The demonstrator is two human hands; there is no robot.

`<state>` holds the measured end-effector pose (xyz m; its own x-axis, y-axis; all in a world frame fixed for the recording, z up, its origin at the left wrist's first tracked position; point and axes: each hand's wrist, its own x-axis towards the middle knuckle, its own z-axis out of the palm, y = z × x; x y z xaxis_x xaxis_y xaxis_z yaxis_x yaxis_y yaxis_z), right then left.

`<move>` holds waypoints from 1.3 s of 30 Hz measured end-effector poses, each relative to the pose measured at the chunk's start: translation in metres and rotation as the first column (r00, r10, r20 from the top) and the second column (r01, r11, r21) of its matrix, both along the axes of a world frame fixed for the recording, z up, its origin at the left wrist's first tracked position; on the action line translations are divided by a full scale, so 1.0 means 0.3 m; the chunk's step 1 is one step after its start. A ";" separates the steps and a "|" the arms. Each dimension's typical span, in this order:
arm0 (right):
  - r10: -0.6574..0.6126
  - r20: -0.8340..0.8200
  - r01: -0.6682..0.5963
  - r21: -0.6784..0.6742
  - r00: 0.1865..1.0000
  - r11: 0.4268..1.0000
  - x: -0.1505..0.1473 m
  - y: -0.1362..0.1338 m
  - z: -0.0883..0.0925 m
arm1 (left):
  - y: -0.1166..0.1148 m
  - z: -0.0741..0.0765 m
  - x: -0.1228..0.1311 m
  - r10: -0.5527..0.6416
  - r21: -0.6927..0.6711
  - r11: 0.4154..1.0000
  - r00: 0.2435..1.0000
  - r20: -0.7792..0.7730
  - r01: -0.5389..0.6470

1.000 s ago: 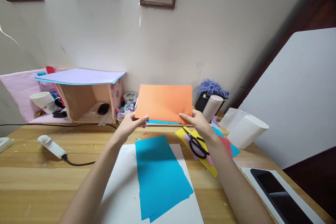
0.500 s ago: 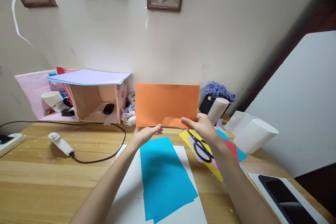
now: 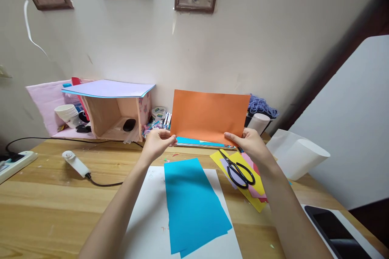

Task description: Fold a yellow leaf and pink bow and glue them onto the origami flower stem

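Note:
A rectangular orange sheet of paper (image 3: 209, 115) is held up above the far part of the table, tilted slightly down to the right. My right hand (image 3: 251, 143) grips its lower right corner, thumb on the near face and fingers behind. At the lower left corner, my left hand (image 3: 158, 144) is closed, thumb and fingers pinched at the paper's edge. Below both hands, blue paper (image 3: 194, 206) lies on a white sheet (image 3: 142, 214). Black-handled scissors (image 3: 238, 170) rest beside my right forearm on yellow paper (image 3: 253, 202) and other coloured scraps.
A pink-lined box (image 3: 105, 115) with a mouse inside stands at the back left, near paper cups (image 3: 67, 114). A white corded device (image 3: 75, 164) and a power strip (image 3: 20, 165) lie left. Rolled white paper (image 3: 310, 156) and a phone (image 3: 334, 230) are at right.
The orange paper has moved right and tilted. My left hand has shifted from under its bottom edge to its lower left corner. My right hand keeps its hold. The view has shifted slightly.

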<state>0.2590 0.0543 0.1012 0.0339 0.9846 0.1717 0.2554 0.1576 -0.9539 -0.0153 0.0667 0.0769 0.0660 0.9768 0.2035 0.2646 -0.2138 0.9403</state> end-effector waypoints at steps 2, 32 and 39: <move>0.005 0.009 -0.005 0.003 1.000 1.000 0.002 -0.003 0.002 | 0.006 0.001 -0.011 -0.009 -0.009 1.000 1.000 0.000 0.009; 0.105 -0.068 -0.107 -0.022 0.992 0.994 -0.033 0.010 -0.020 | 0.007 0.008 -0.006 -0.022 0.005 1.000 0.991 0.135 0.021; 0.172 -0.028 -0.174 -0.077 0.985 0.982 -0.014 0.026 -0.030 | -0.013 0.041 -0.011 0.066 0.033 0.997 0.992 0.108 -0.070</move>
